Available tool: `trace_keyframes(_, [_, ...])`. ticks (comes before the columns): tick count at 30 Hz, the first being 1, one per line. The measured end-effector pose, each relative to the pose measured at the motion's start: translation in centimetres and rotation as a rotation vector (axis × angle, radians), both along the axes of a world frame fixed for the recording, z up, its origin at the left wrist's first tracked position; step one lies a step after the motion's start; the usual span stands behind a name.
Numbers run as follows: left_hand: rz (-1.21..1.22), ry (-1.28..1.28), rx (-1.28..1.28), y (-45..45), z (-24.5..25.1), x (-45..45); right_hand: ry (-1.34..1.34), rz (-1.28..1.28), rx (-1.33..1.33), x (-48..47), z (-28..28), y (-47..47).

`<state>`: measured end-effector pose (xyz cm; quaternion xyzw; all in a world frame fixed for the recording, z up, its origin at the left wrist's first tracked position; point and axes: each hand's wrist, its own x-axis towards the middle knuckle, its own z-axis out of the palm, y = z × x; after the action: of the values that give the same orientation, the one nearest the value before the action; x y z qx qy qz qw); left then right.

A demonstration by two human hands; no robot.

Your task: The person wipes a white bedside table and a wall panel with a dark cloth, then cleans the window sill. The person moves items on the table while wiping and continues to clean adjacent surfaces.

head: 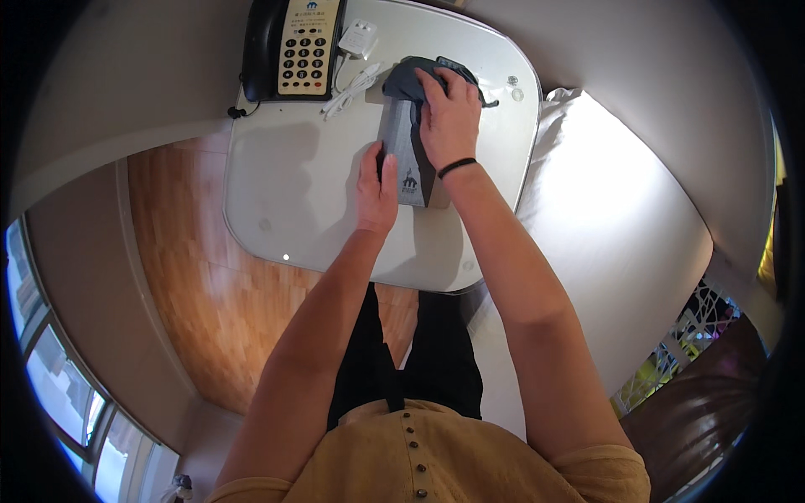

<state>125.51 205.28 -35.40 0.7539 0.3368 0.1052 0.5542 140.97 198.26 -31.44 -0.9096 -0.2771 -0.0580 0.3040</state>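
A grey box [400,151] with a printed emblem lies lengthwise on the white glass-topped table [283,207]. My left hand [377,192] is at the near left side of the box, fingers along its edge. My right hand [451,116] rests on a dark grey cloth [405,75] at the far end of the box, its fingers bent over the fabric. Whether those fingers grip the cloth is not clear. Part of another dark item [456,66] shows just beyond the fingertips, mostly hidden.
A black desk telephone [305,63] stands at the far left of the table. Beside it lie a white charger plug [358,39] and a coiled white cable [352,91]. A bed with a white sheet [604,188] adjoins the table's right side. Wooden floor [207,251] shows at left.
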Motion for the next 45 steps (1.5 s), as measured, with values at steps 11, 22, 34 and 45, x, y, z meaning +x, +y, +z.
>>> trace_keyframes(11, [0.058,0.090,-0.376,-0.4,4.7,0.9,0.831,-0.562,0.767,-9.1,-3.7,-10.7])
trace_keyframes(22, [0.096,0.095,-0.636,0.1,7.9,-4.0,0.967,-0.157,0.762,-13.9,1.1,-4.6])
trace_keyframes(34, [-0.002,0.114,-0.403,5.4,6.1,-4.6,0.335,0.037,0.173,-19.3,-1.4,-3.4])
trace_keyframes(45, [0.034,0.070,-0.442,5.8,5.6,-6.7,0.257,0.033,0.224,-7.5,0.9,0.9])
